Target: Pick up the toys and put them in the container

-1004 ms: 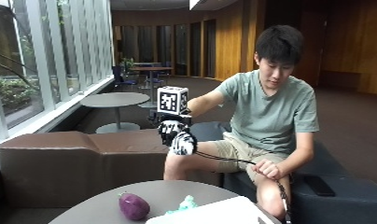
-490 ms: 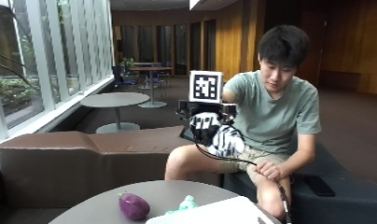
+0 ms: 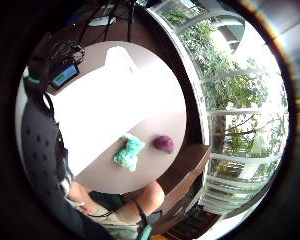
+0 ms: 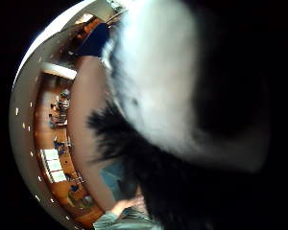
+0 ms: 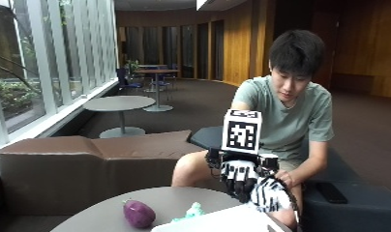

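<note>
Since half a second ago the gloved right hand (image 5: 242,180) has come down from chest height to just above the white container (image 5: 228,220), carrying a black-and-white striped plush toy (image 5: 270,194) with it. In the outside view its fingers point down and curl round the striped toy, which hangs over the container's far corner, close to the person's knee; the bare hand is hidden behind the toy and its state cannot be told. On the round bench (image 5: 105,217) two more toys lie apart from the hands: one purple toy (image 5: 139,213) near the middle and one teal toy (image 5: 193,210) just beside the container's edge. So there are three toys in sight, one held and two on the bench, and one container. The bench's near rim curves away toward a brown sofa, with open bench surface around the purple toy. In the little finger side palm view the container (image 3: 97,112) shows as a broad white shape covering much of the bench (image 3: 155,125); the teal toy (image 3: 128,152) lies against its edge and the purple toy (image 3: 163,144) sits a little further out, near the bench rim by the window side. In the thumb side palm view white and black fur of the striped toy (image 4: 168,96) fills nearly everything, lying right against the palm.
</note>
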